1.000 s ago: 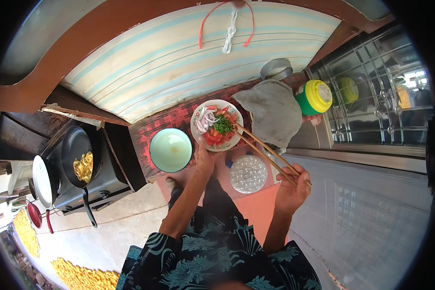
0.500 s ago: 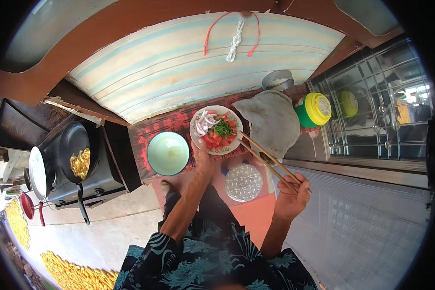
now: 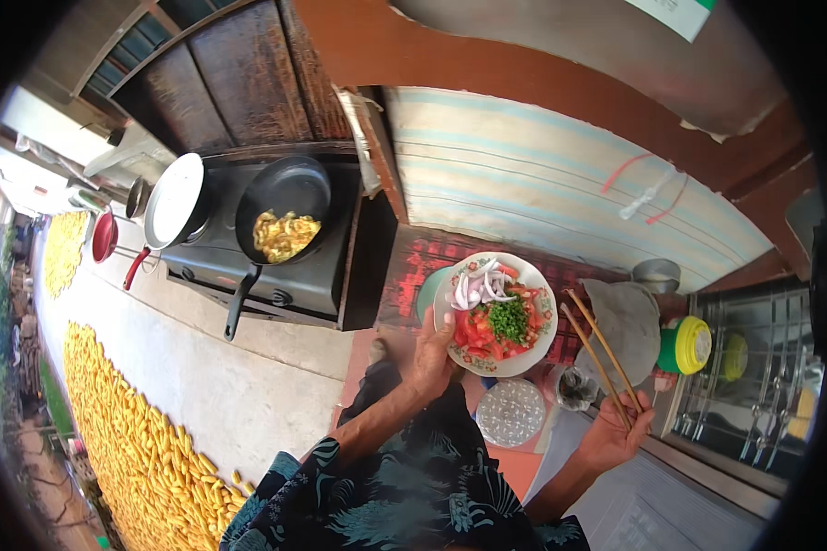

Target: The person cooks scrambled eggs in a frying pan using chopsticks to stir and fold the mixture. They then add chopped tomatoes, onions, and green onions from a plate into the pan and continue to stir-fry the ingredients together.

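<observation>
We find the left hand gripping the near rim of a round white ceramic plate with a patterned border, thumb on top, and the plate is raised clear of the red patterned cloth beneath it. The plate carries sliced red onion, chopped tomato and a mound of chopped green herbs. The right hand is clenched around the lower ends of a pair of long wooden chopsticks, whose tips point up toward the plate's right edge (we cannot tell whether they touch it). Just below the plate lies a round clear glass lid. Well to the left, a black frying pan holding yellow scrambled egg sits on a dark two-burner stove. A green jar with a yellow lid stands at the right.
</observation>
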